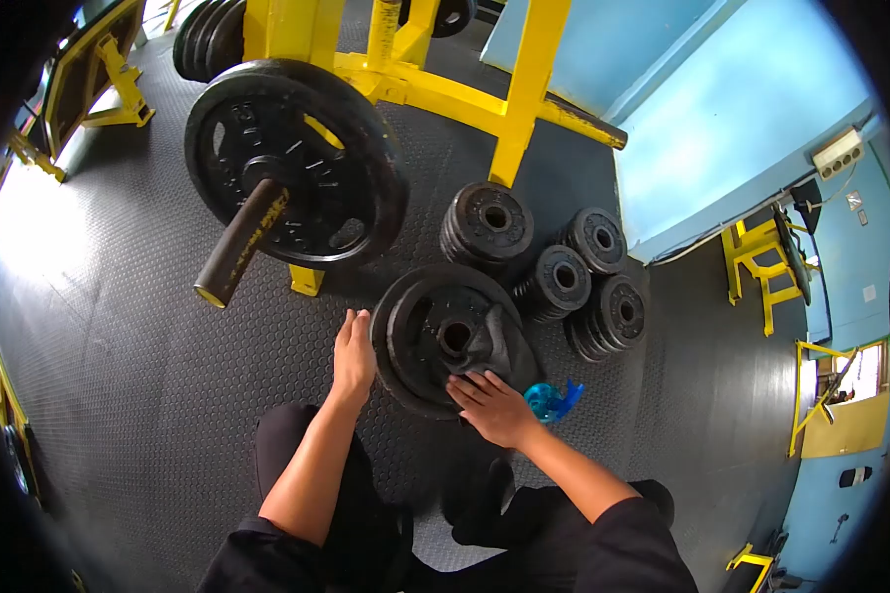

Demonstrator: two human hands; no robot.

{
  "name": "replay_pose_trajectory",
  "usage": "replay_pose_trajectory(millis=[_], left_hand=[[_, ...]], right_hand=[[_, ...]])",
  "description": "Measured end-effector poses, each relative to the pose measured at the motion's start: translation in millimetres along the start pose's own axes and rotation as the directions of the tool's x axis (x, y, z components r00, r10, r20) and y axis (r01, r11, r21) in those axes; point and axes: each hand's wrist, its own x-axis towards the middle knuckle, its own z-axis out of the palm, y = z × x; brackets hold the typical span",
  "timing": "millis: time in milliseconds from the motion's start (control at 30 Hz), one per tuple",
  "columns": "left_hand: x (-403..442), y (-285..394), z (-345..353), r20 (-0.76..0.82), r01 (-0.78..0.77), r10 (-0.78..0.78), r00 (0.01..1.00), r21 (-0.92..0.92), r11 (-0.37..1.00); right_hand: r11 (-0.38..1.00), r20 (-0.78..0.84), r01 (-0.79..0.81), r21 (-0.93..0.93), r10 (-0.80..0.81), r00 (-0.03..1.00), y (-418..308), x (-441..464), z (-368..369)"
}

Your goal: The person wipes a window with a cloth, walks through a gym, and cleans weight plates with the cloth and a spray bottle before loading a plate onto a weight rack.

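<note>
A stack of black weight plates (418,341) lies flat on the floor in front of my knees. My left hand (354,361) is upright at the stack's left rim, fingers stretched out, with nothing in it; whether it touches the rim I cannot tell. A dark grey cloth (499,344) is draped over the right part of the top plate, beside its centre hole. My right hand (494,407) rests with fingers flat at the near edge of the plate and cloth. A blue translucent bottle (549,402) is just right of my right hand, partly hidden behind the stack.
Several stacks of smaller plates (494,219) stand behind and right. A large plate (287,163) hangs on a bar (242,242) that juts toward me from a yellow rack (524,89). A blue wall (742,109) rises at the right. Black rubber matting (198,376) covers the floor.
</note>
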Motion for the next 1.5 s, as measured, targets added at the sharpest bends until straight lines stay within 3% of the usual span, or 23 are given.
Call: replay_pose_trajectory(millis=[67,167,233,333,400,533,600,633,700,733,800,833,900,1067,1133,1233,1267,1333,1367,1467,1500], left_hand=[[-8,10,-2,-0.023,0.025,-0.027,0.999,-0.062,0.998],[4,-8,-10,-0.035,-0.136,0.132,0.991,-0.209,0.968],[-10,9,-10,-0.039,-0.081,0.076,0.996,-0.165,0.983],[-4,-5,-15,-0.026,-0.133,0.130,0.991,-0.167,0.977],[-10,0,-14,-0.031,-0.131,0.128,0.991,-0.142,0.981],[-9,-6,-19,-0.030,-0.156,0.154,0.988,-0.111,0.981],[-7,-9,-21,-0.030,-0.171,0.169,0.985,-0.067,0.983],[-7,-10,-23,-0.026,-0.167,0.166,0.986,-0.067,0.984],[-6,-12,-25,0.011,-0.181,0.181,0.983,0.006,0.984],[-5,-13,-25,0.027,-0.187,0.186,0.982,0.029,0.982],[-4,-17,-22,0.050,-0.194,0.191,0.980,0.056,0.980],[-3,-18,-21,0.063,-0.199,0.194,0.979,0.070,0.978],[-1,-22,-16,0.093,-0.211,0.202,0.975,0.099,0.973],[2,-29,1,0.156,-0.241,0.216,0.964,0.161,0.957],[-1,-29,8,0.180,-0.261,0.228,0.957,0.187,0.947],[-5,-28,17,0.200,-0.287,0.241,0.950,0.252,0.924],[-5,-31,18,0.213,-0.304,0.248,0.945,0.299,0.905],[-11,-23,20,0.240,-0.353,0.280,0.930,0.360,0.863],[-12,-22,21,0.248,-0.355,0.277,0.928,0.369,0.859],[-12,-27,23,0.271,-0.398,0.306,0.913,0.420,0.815],[-7,-34,23,0.281,-0.423,0.325,0.903,0.443,0.791]], right_hand=[[0.994,-0.161,0.105,0.025,-0.100,0.982,-7,27,7],[0.972,-0.270,0.220,0.079,-0.191,0.944,-29,75,5],[0.968,-0.301,0.250,0.031,-0.229,0.926,-36,111,16],[0.983,-0.294,0.185,0.021,-0.170,0.941,-33,152,21],[0.989,-0.354,0.087,0.116,-0.040,0.934,-17,177,15],[0.983,-0.310,-0.059,0.174,0.111,0.944,31,201,-4],[0.934,-0.291,-0.301,0.190,0.347,0.892,52,198,-4],[0.933,-0.288,-0.306,0.191,0.351,0.891,61,188,-3],[0.785,-0.370,-0.546,0.292,0.619,0.693,78,168,0],[0.781,-0.369,-0.553,0.292,0.625,0.688,83,156,3],[0.653,-0.356,-0.680,0.334,0.755,0.551,83,126,14],[0.644,-0.354,-0.689,0.331,0.762,0.542,79,115,20],[0.500,-0.343,-0.757,0.420,0.860,0.378,65,95,28],[0.492,-0.398,-0.625,0.605,0.868,0.298,19,56,71],[0.385,-0.378,-0.592,0.707,0.915,0.144,-14,59,81],[0.333,-0.355,-0.585,0.740,0.931,0.081,-62,72,77],[0.327,-0.353,-0.585,0.742,0.933,0.073,-79,76,74],[0.387,-0.385,-0.752,0.534,0.903,0.191,-108,84,70],[0.376,-0.379,-0.751,0.542,0.908,0.181,-119,84,72],[0.683,-0.348,-0.663,0.307,0.729,0.589,-142,83,73],[0.679,-0.353,-0.666,0.308,0.732,0.583,-141,78,87]])
